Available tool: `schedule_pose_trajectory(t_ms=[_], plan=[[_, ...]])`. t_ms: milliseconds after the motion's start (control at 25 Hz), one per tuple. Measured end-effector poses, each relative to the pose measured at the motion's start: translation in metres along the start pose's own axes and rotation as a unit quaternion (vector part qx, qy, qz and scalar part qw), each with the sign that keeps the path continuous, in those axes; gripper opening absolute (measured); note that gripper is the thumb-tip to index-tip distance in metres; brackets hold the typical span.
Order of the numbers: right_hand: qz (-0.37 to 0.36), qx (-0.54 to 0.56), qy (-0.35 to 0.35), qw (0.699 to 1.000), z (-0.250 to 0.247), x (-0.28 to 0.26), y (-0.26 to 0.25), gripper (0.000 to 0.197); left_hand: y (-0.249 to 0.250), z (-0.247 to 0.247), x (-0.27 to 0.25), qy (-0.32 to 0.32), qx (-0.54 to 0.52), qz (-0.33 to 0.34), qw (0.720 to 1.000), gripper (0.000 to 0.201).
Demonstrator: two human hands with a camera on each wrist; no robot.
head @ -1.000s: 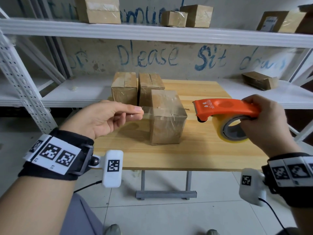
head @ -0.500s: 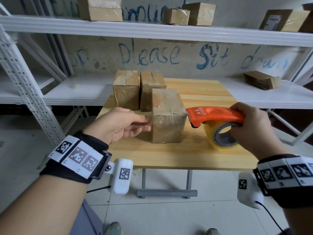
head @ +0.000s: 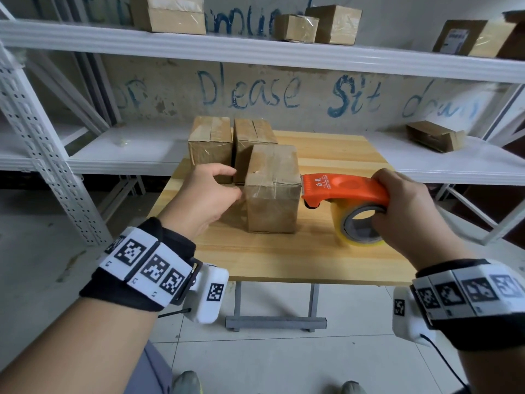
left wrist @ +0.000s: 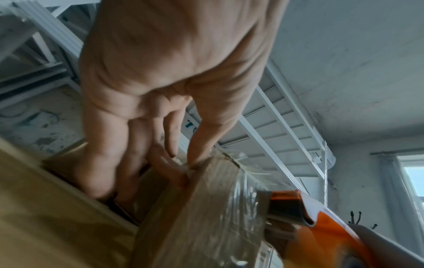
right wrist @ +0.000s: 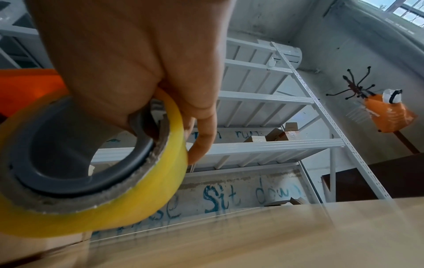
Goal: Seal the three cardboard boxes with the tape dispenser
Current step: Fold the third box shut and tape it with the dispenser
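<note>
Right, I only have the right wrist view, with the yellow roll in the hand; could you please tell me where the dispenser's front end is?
Observer: The tape dispenser has its toothed front against the upper right edge of the nearest box.
Operator: Thank you. What is the left hand doing?
Observer: The left hand is at that box's left side, and its thumb and forefinger pinch the upper left edge.
Operator: And the other boxes?
Observer: The left rear box and the right rear box stand side by side just behind it on the table.
</note>
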State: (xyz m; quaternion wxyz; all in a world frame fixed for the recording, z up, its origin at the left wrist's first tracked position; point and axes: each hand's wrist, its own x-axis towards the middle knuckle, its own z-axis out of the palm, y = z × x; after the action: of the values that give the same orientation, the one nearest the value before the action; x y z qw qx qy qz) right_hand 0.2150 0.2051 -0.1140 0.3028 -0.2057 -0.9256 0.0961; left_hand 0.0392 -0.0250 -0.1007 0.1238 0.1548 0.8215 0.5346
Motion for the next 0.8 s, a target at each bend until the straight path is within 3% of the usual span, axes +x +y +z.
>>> schedule_pose_trajectory(t_ms=[160, 240, 320, 400, 440, 520, 600, 800], plan=[[0.006, 0.002, -0.014, 1.000, 0.001, 0.000, 0.000, 0.035, -0.007, 0.000, 0.003, -0.053, 0.087, 0.006, 0.995, 0.044], [0.011, 0.003, -0.022, 1.000, 0.001, 0.000, 0.001, 0.035, -0.008, -0.005, 0.003, -0.043, 0.172, 0.087, 0.980, 0.059], [0.022, 0.003, -0.027, 0.999, 0.000, 0.000, -0.001, 0.034, -0.002, -0.009, 0.001, -0.024, 0.264, 0.259, 0.929, 0.077], [0.028, 0.003, -0.030, 0.999, 0.003, -0.001, -0.005, 0.033, 0.005, -0.006, -0.007, -0.102, 0.332, 0.371, 0.861, 0.091], [0.027, 0.001, -0.031, 0.999, 0.005, -0.001, -0.008, 0.032, 0.007, -0.002, -0.009, -0.148, 0.370, 0.381, 0.834, 0.097], [0.025, -0.004, -0.040, 0.999, 0.008, -0.002, -0.011, 0.031, 0.004, 0.006, -0.006, -0.193, 0.420, 0.369, 0.806, 0.109], [0.036, 0.000, -0.051, 0.998, 0.008, -0.003, -0.008, 0.031, 0.000, 0.010, -0.001, -0.201, 0.404, 0.375, 0.810, 0.113], [0.077, 0.027, -0.078, 0.994, 0.002, -0.005, 0.005, 0.032, -0.001, 0.007, 0.002, -0.201, 0.297, 0.354, 0.864, 0.102]])
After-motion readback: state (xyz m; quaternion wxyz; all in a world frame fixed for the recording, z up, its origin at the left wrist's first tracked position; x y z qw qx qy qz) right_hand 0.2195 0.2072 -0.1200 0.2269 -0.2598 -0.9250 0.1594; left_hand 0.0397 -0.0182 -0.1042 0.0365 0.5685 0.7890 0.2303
